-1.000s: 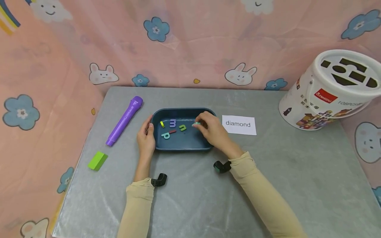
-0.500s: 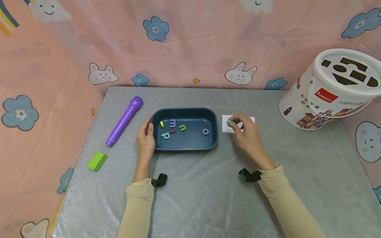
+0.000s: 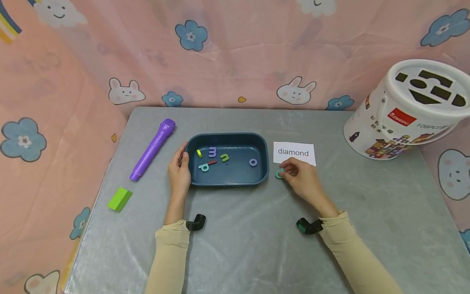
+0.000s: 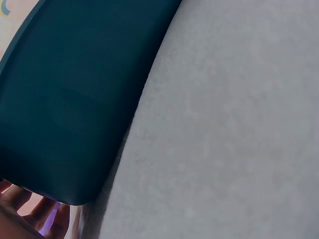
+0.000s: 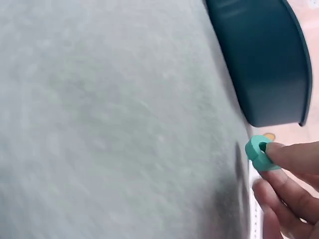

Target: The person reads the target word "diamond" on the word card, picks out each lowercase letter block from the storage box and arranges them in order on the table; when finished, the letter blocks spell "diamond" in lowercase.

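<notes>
A dark blue tray (image 3: pixel 235 179) sits mid-table, its left end gripped by my left hand (image 3: pixel 179 171). In the left wrist view, fingers (image 4: pixel 59 221) lie against the tray's end. Inside are a purple letter m (image 3: pixel 212 152), a green letter n (image 3: pixel 225 157), a purple letter o (image 3: pixel 253 162), a teal letter (image 3: pixel 203 168), a yellow piece (image 3: pixel 199 153) and a red piece (image 3: pixel 212 162). Right of the tray, my right hand (image 3: pixel 302 179) pinches a teal letter piece (image 5: pixel 260 152) between thumb and finger, just below the white card (image 3: pixel 293 152) printed "diamond". Which letter it is, I cannot tell.
A purple toy microphone (image 3: pixel 152 151) lies left of the tray, with a green block (image 3: pixel 120 199) nearer the left edge. At the back right stands a large white bucket (image 3: pixel 400 114) with a slotted lid. A pink patterned cloth (image 3: pixel 235 61) hangs behind the grey table (image 3: pixel 238 245).
My right hand has carried the teal letter piece out of the tray, rightward over the card, then down below it. The card's word shows again. The left hand stays on the tray.
</notes>
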Available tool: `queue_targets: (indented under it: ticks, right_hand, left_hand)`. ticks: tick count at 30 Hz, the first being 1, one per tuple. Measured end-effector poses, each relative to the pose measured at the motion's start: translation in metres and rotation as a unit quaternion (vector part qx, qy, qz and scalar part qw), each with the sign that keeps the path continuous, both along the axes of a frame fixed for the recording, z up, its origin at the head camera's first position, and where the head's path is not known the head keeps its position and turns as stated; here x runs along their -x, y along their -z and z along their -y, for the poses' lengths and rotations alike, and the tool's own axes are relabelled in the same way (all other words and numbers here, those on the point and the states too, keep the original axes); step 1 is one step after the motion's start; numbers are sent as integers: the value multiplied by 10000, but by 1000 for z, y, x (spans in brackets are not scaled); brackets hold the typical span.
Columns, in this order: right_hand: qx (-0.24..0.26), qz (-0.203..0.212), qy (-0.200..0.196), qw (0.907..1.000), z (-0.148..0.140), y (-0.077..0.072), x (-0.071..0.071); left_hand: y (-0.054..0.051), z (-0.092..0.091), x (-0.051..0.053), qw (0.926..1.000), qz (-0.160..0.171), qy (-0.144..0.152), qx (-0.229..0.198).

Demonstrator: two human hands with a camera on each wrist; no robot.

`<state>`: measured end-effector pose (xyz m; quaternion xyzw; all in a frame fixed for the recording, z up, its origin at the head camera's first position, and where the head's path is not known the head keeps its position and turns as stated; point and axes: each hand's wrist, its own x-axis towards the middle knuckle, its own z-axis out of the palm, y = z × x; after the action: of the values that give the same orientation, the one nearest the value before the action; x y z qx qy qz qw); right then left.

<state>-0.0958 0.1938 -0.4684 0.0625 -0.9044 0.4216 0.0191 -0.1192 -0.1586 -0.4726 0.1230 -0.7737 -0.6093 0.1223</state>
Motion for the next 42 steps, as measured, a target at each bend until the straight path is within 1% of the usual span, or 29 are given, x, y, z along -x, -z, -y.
queue_targets:
  ticks: [6,12,17,20,22,24,26,28,31,34,36,39,42]
  right_hand:
    - [19,259,106,9996,5,6,1]
    - [-50,240,75,9997,8,9,3]
    - [-438,-29,60,9990,10,8,5]
    - [-606,-211,105,9979,15,1,5]
    - [-557,-362,163,9977,23,-7,6]
    - [-408,-597,200,9972,33,-15,6]
    - [-227,-837,151,9961,44,-20,7]
    - [-97,-1007,-27,9949,56,-25,7]
    - [-181,-1064,-469,9931,73,-28,9]
    - [-533,-995,-1136,9871,92,-29,13]
    - [-847,-953,-1591,9790,106,-27,17]
    - [-1164,-726,-2100,9680,124,-25,19]
    - [-1157,-346,-2385,9636,139,-24,21]
  left_hand:
    - [2,2,-1,10000,-19,-26,8]
    - [2,3,-1,9999,-102,-13,-27]
    - [2,4,-1,10000,-53,5,6]
    - [1,3,-1,10000,3,8,48]
    - [1,2,-2,10000,10,5,72]
    - [2,2,-1,10000,5,8,90]
    - [3,2,-1,9999,-6,12,101]
    - [3,1,0,9999,-7,20,100]
    - [4,1,0,9999,-10,22,99]
    - [4,1,1,10000,-32,24,79]
    - [3,1,1,10000,-33,16,85]
    - [4,1,1,9999,-24,6,106]
    - [4,0,1,9999,-19,-9,135]
